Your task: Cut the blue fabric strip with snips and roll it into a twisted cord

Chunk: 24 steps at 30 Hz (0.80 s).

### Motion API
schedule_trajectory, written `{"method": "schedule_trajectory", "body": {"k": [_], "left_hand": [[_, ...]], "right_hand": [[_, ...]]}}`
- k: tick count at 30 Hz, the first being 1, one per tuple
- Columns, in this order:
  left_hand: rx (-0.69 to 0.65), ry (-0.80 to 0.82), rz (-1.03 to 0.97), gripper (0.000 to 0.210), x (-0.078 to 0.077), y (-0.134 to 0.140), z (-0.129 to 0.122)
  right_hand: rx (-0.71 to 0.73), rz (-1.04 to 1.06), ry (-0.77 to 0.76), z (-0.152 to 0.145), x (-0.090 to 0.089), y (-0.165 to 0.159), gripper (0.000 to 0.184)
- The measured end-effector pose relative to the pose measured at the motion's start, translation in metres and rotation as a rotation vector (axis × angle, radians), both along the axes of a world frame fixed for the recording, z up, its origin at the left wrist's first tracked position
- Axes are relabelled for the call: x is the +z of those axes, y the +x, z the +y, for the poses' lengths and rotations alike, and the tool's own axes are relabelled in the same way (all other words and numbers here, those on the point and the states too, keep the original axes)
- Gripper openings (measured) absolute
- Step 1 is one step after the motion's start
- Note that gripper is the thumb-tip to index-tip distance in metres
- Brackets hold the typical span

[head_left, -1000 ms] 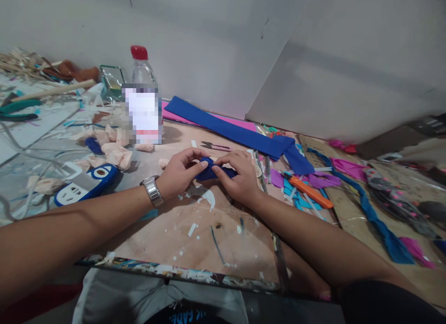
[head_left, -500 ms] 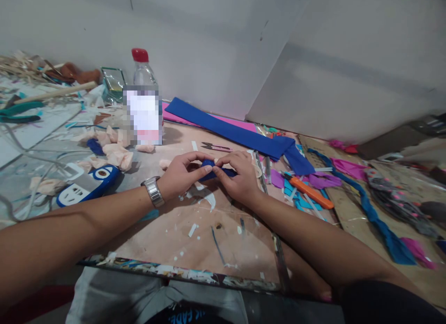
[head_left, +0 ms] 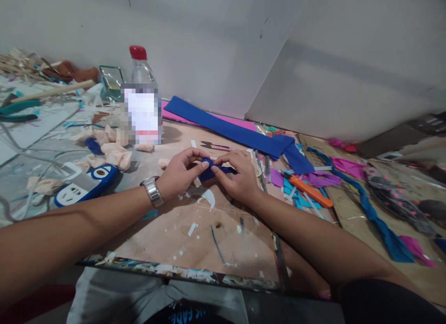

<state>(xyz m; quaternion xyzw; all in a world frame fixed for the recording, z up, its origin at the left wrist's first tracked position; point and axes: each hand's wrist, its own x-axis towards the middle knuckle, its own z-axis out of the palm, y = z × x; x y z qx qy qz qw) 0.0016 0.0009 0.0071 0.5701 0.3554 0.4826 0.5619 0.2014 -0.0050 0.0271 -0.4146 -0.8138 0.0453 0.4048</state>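
Between my hands, just above the board, is a small piece of dark blue crepe paper (head_left: pixel 206 174), bunched or rolled at its top. My left hand (head_left: pixel 183 172) pinches it from the left with thumb and forefinger. From the right, my right hand (head_left: pixel 239 175) pinches the same piece, and a strip of it runs under these fingers. The two thumbs nearly meet on it. Behind my hands lie thread snips (head_left: pixel 216 146). Farther back rests a long folded strip of blue crepe paper (head_left: pixel 223 126) over a pink one.
A red-capped bottle (head_left: pixel 142 73) stands behind a blurred phone-like screen (head_left: pixel 142 113). At left are a blue-white power strip (head_left: pixel 87 184) with cables, peach paper scraps (head_left: pixel 116 156) and green-handled pliers (head_left: pixel 21 108). An orange utility knife (head_left: pixel 310 190) lies among scraps at right.
The blue piece has been turned slightly between my fingertips, and more of its lower part shows. Both hands stay in nearly the same place.
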Motion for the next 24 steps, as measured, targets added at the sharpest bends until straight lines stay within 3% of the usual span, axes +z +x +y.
{"method": "schedule_trajectory", "body": {"k": [7, 14, 24], "left_hand": [[0.006, -0.023, 0.017, 0.028, 0.005, -0.0001, -0.0022], [-0.068, -0.048, 0.014, 0.033, 0.0043, -0.0008, -0.0011], [-0.115, 0.09, 0.012, 0.037, 0.0024, 0.0016, -0.0071]], "right_hand": [[0.022, 0.011, 0.014, -0.0012, 0.0017, 0.0, 0.006], [-0.011, 0.008, -0.006, 0.0002, 0.0, 0.0001, 0.009], [-0.011, 0.016, -0.028, 0.001, -0.0005, 0.0002, 0.015]]}}
